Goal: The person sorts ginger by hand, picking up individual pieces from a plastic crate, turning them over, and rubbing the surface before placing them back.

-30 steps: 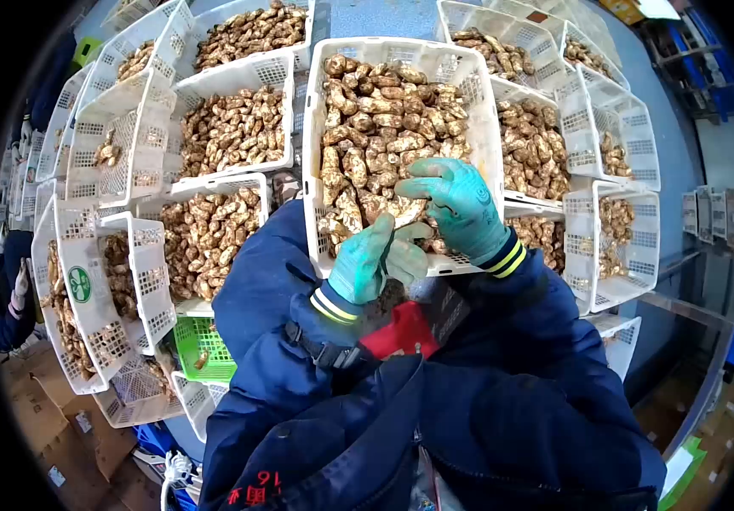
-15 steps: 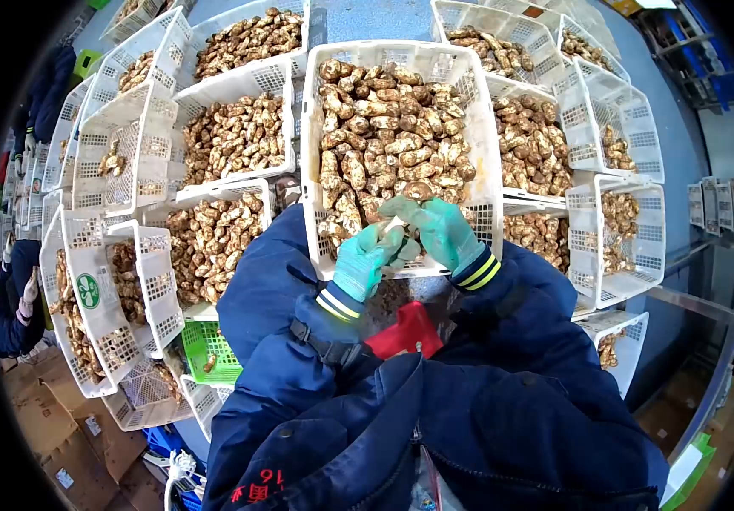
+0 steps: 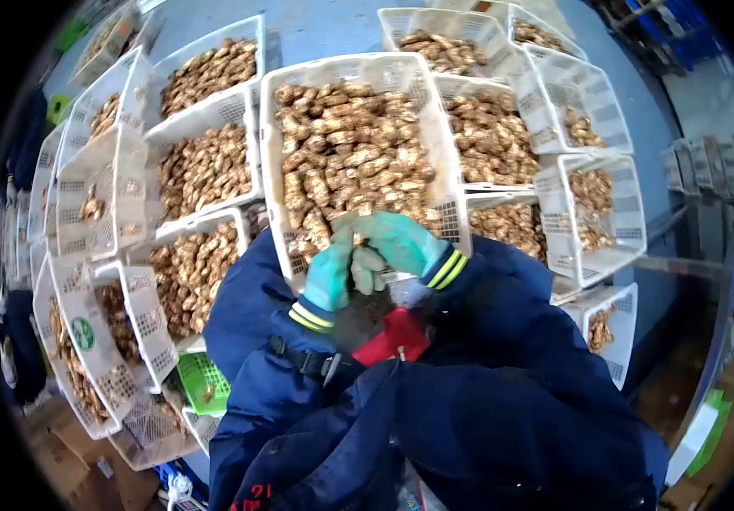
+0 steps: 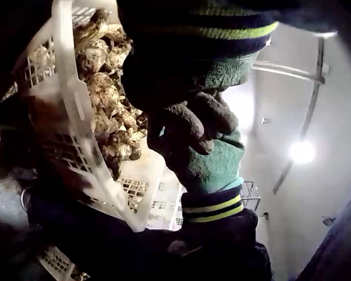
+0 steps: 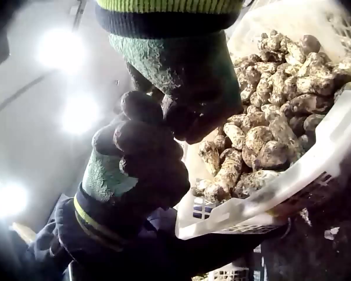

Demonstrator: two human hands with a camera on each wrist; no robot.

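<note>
Both my hands wear green gloves and meet over the near edge of a white plastic crate (image 3: 397,75) heaped with brown and cream mushrooms (image 3: 350,149). My left hand (image 3: 329,277) has its fingers curled round a mushroom, which the gloves hide at this moment. Close against it is my right hand (image 3: 405,243), bent over from the right with its fingertips at the left hand's fingers. Dark, dirty fingers (image 5: 143,137) of the left glove show curled in the right wrist view. What the right fingers hold, I cannot tell.
More white crates of mushrooms stand on both sides, such as one at the left (image 3: 256,170) and one at the right (image 3: 610,247). A small green basket (image 3: 203,383) is at the lower left. A metal rail (image 3: 682,266) runs along the right.
From one second ago, my right hand has come down and left, close to the left hand. The mushroom's pale part between them is now hidden. The head view has shifted, moving the crate leftward.
</note>
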